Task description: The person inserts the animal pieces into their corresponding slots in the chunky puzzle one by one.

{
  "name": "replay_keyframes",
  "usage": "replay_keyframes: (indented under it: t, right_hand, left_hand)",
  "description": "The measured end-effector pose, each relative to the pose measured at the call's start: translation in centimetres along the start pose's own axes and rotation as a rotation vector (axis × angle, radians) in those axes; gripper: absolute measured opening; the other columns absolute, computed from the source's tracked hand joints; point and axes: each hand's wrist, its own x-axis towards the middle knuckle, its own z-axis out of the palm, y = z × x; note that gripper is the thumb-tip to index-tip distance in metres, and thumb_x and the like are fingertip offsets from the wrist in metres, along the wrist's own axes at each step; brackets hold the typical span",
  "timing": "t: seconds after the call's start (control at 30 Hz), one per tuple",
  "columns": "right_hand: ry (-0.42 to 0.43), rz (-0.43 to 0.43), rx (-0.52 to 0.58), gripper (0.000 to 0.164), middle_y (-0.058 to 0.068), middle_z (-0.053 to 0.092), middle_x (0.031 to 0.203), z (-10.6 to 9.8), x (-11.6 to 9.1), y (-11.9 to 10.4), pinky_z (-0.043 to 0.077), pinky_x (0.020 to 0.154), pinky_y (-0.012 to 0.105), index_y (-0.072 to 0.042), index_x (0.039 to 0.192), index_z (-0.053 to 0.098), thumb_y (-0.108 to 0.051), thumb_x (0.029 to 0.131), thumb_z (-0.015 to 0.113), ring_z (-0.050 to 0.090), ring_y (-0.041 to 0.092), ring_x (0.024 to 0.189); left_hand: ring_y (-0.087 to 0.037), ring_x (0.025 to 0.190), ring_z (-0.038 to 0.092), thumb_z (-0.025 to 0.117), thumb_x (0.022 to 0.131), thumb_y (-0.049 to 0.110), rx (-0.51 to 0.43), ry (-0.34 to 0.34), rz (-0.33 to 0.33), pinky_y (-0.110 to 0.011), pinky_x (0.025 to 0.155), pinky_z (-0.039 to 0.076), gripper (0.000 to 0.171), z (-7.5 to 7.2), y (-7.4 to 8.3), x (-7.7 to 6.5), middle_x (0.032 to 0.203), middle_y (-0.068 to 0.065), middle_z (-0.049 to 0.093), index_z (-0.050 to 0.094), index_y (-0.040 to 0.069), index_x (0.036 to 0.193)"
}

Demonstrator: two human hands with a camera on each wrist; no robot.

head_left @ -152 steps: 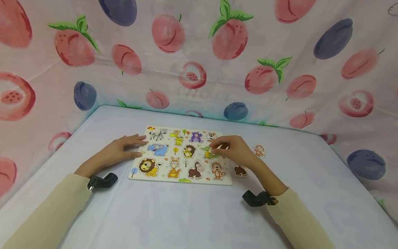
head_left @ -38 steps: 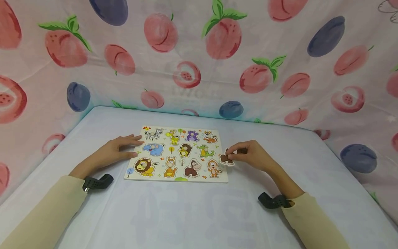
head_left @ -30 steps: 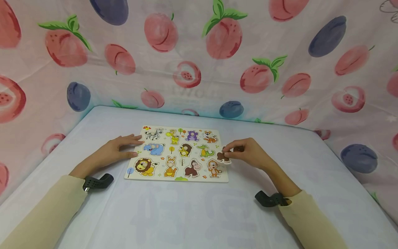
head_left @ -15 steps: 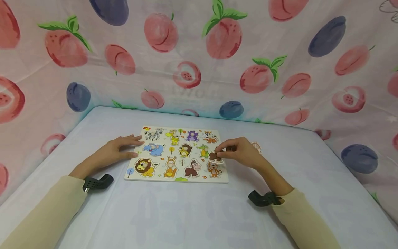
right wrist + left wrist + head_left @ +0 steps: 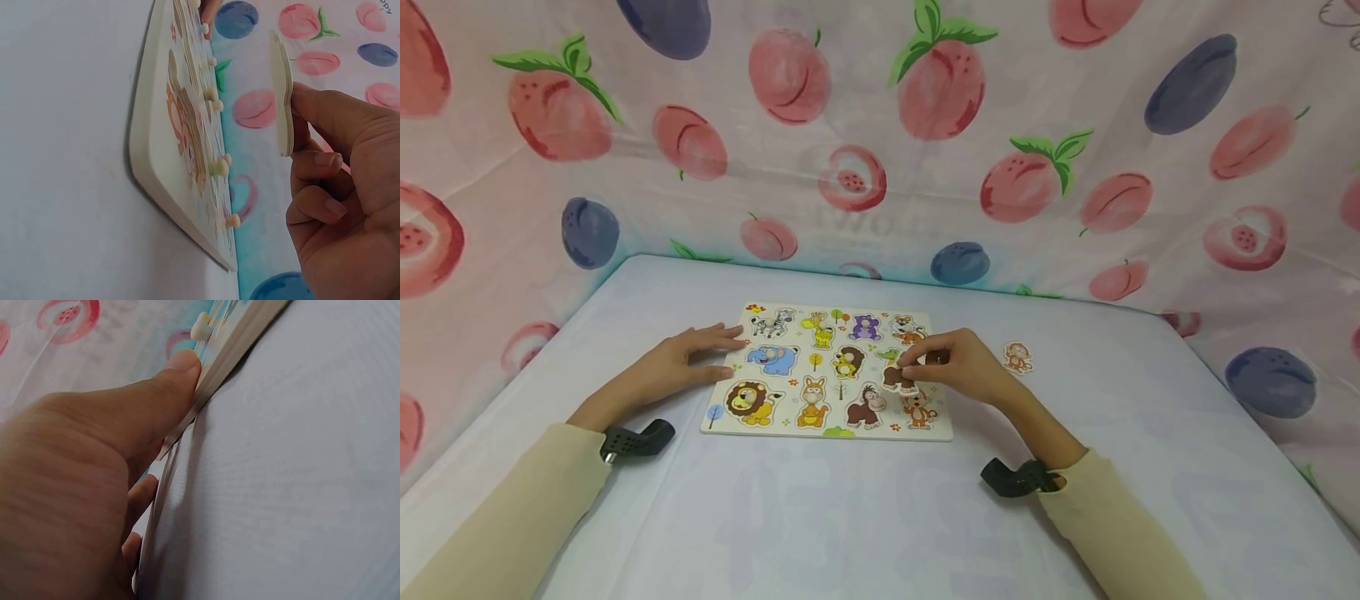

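A wooden knob puzzle board (image 5: pixel 790 425) with animal pictures lies on the table. My left hand (image 5: pixel 688 362) rests at its left edge, and in the left wrist view the thumb (image 5: pixel 181 362) touches the board's rim. Above the right part of the board, my right hand (image 5: pixel 966 371) pinches a brown gorilla puzzle piece (image 5: pixel 897 380) between thumb and fingertips. The right wrist view shows that piece (image 5: pixel 282 94) edge-on, apart from the board. The piece partly hides the crocodile (image 5: pixel 889 356). In the bottom row are a gorilla picture (image 5: pixel 867 408) and a monkey picture (image 5: pixel 917 412).
A loose monkey puzzle piece (image 5: pixel 1018 357) lies on the table right of the board. Knobbed pieces such as the lion (image 5: pixel 752 402) and the elephant (image 5: pixel 772 360) sit in the board. A fruit-patterned cloth (image 5: pixel 880 108) hangs behind the white table (image 5: pixel 820 517).
My right hand has left the crocodile, picked up the gorilla puzzle piece from the table right of the board, and carried it leftward over the board. My left hand has stayed at the board's edge.
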Motion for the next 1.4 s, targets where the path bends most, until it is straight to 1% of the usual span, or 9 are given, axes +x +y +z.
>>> replay_keyframes:
  t: [0.27,0.47,0.67,0.8,0.87,1.03,1.13,1.27,1.4]
  right_hand:
    - [-0.023,-0.037,-0.008,0.009,-0.001,0.065,0.076,1.2,0.9,-0.3,0.031,0.048,0.023,-0.025,0.09,0.077,-0.028,0.081,0.078,0.041,0.015,0.056]
    - [-0.051,-0.041,-0.009,0.008,-0.004,0.066,0.08,2.0,1.4,-0.9,0.031,0.046,0.022,-0.026,0.09,0.077,-0.025,0.082,0.078,0.039,0.013,0.055]
    - [-0.074,-0.027,0.005,0.009,-0.008,0.07,0.086,2.5,1.6,-1.1,0.034,0.05,0.023,-0.025,0.09,0.077,-0.023,0.082,0.078,0.046,0.015,0.066]
    - [-0.09,-0.03,0.025,0.008,-0.008,0.071,0.087,2.9,1.6,-1.0,0.034,0.051,0.024,-0.025,0.091,0.077,-0.022,0.083,0.077,0.046,0.015,0.068]
    - [-0.097,-0.029,0.028,0.009,-0.008,0.071,0.087,3.1,1.6,-0.8,0.032,0.05,0.024,-0.025,0.091,0.077,-0.022,0.083,0.077,0.044,0.015,0.066]
    - [-0.114,-0.019,0.031,0.009,-0.008,0.071,0.087,3.4,1.5,-0.7,0.025,0.045,0.024,-0.026,0.091,0.076,-0.022,0.083,0.076,0.027,0.012,0.049]
    - [-0.119,-0.02,0.031,0.008,-0.008,0.071,0.087,3.5,1.5,-0.7,0.023,0.043,0.024,-0.025,0.091,0.077,-0.021,0.084,0.076,0.022,0.012,0.045]
    - [-0.132,-0.014,0.03,0.007,-0.007,0.071,0.085,3.6,1.5,-0.6,0.024,0.044,0.024,-0.025,0.09,0.077,-0.023,0.083,0.076,0.024,0.012,0.046]
    - [-0.162,0.0,0.023,0.006,-0.008,0.071,0.083,3.8,1.4,-0.4,0.027,0.046,0.023,-0.025,0.089,0.077,-0.023,0.083,0.076,0.031,0.011,0.051]
  left_hand:
    - [-0.03,0.144,0.016,0.067,0.087,0.046,0.002,0.003,0.013,-0.065,0.108,0.011,0.054,-0.1,-0.1,0.1,0.153,0.001,0.033,0.057,0.024,0.135]
    - [-0.031,0.144,0.015,0.067,0.087,0.046,-0.01,0.0,0.013,-0.065,0.108,0.01,0.055,0.0,0.0,0.1,0.153,0.001,0.033,0.056,0.023,0.135]
    - [-0.032,0.144,0.015,0.066,0.087,0.046,0.001,-0.001,0.004,-0.066,0.108,0.01,0.055,0.0,0.1,0.2,0.153,-0.001,0.032,0.056,0.024,0.136]
    - [-0.032,0.143,0.015,0.066,0.086,0.047,0.005,0.001,0.004,-0.065,0.108,0.01,0.055,-0.1,0.1,0.1,0.153,0.0,0.033,0.056,0.024,0.136]
    - [-0.032,0.144,0.015,0.066,0.086,0.047,0.004,0.001,0.005,-0.065,0.108,0.01,0.055,-0.1,0.1,0.1,0.153,0.0,0.033,0.056,0.023,0.135]
    - [-0.032,0.144,0.014,0.067,0.086,0.048,-0.005,-0.002,0.0,-0.065,0.108,0.01,0.056,-0.1,0.2,0.0,0.153,0.0,0.033,0.057,0.024,0.135]
    - [-0.032,0.144,0.013,0.067,0.086,0.048,-0.01,-0.005,-0.009,-0.066,0.108,0.009,0.056,-0.1,0.2,-0.1,0.153,0.0,0.032,0.056,0.024,0.135]
    - [-0.032,0.144,0.013,0.067,0.086,0.047,-0.009,-0.004,-0.004,-0.066,0.108,0.009,0.055,0.0,0.1,0.0,0.153,0.0,0.033,0.057,0.024,0.135]
    - [-0.032,0.144,0.014,0.067,0.086,0.047,-0.015,-0.003,-0.002,-0.066,0.108,0.008,0.055,0.0,0.1,0.1,0.153,0.0,0.033,0.056,0.024,0.135]
